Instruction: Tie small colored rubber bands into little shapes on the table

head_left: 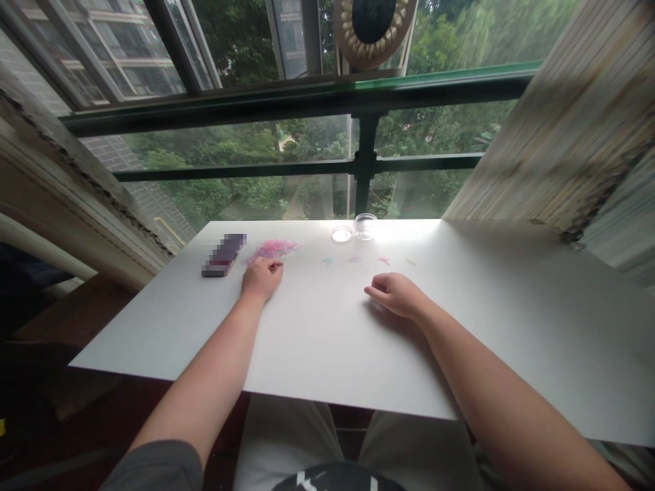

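Observation:
At the near edge of a loose pile of small pink pieces (276,248), my left hand (262,278) rests on the white table, fingers curled together. Whatever may be between its fingertips is too small to make out. My right hand (393,293) lies farther right, loosely closed with the thumb pointing left; nothing shows in it. Beyond it, small coloured pieces sit apart in a row: teal (327,261), pinkish purple (355,258), red (383,260) and pale yellow (411,261). Behind the row are a clear round container (366,228) and a shallow round clear piece (342,235).
A phone (224,255) lies left of the pink pile. The white table (317,341) reaches the window, where a green railing (307,102) runs across. Curtains (552,129) hang at both sides. A round ornate object (375,31) is at the top.

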Available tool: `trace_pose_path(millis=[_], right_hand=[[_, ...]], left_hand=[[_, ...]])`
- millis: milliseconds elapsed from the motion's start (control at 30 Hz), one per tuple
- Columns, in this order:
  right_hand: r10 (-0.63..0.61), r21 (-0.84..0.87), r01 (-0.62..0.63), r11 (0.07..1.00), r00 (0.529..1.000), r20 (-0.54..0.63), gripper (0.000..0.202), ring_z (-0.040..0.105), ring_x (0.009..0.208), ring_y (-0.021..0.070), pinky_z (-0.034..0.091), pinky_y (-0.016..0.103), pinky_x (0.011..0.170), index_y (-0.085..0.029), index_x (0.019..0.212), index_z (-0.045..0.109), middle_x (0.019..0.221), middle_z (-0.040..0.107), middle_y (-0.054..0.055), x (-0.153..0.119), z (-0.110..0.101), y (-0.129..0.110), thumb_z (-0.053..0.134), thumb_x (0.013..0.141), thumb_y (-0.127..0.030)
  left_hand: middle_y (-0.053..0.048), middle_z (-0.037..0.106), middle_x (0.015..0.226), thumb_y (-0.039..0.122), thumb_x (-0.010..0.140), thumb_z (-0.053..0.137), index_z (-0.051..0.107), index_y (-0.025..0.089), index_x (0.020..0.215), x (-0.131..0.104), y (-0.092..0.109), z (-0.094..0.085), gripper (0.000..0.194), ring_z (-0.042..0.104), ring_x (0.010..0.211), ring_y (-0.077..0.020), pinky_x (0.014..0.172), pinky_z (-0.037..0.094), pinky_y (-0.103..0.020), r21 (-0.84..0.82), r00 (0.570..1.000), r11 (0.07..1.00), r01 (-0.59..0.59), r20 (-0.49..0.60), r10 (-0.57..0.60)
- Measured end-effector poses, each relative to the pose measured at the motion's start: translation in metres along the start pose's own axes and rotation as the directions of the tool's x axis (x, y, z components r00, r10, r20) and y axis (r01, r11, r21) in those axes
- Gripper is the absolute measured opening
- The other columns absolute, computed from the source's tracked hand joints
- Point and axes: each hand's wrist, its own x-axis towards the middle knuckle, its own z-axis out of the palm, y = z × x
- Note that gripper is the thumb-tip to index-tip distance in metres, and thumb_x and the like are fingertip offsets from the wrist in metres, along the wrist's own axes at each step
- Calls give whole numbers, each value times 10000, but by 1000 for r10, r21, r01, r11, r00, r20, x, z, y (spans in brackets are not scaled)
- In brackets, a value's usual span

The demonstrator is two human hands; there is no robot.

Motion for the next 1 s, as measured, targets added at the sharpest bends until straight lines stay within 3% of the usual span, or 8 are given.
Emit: trace_pose_path(millis=[333,567,800,1000], right_hand=[[-17,13,17,1000,1000,-12,309,412,522,109,273,243,520,-181,591,506,570,518,-3,1,1,1,479,768,-432],[-20,16,20,1000,1000,-11,303,420,528,109,270,239,517,-180,605,505,581,525,-4,-1,0,0,476,773,-431],[-27,4,28,1000,1000,-14,304,430,531,108,279,237,525,-181,616,511,584,527,-6,-1,1,1,472,782,-432],[-35,7,35,999,999,-14,294,435,532,113,272,241,519,-176,619,532,593,542,6,1,1,0,489,768,-425]], left_hand=[[-75,586,945,353,787,499,684,240,837,-3,5,-3,223,523,967,-254,878,413,-365,134,1000,991,-11,7,10],[-129,566,1025,332,830,442,652,205,889,-4,10,-3,253,476,1031,-317,846,401,-443,208,998,978,15,61,-28],[-115,576,1045,302,851,412,629,201,929,-9,9,-10,252,488,1028,-288,848,403,-405,180,998,982,51,-49,-43],[-85,602,1006,318,815,467,660,224,880,-11,6,-17,224,510,1000,-274,847,406,-385,158,1000,987,-5,-17,8]])
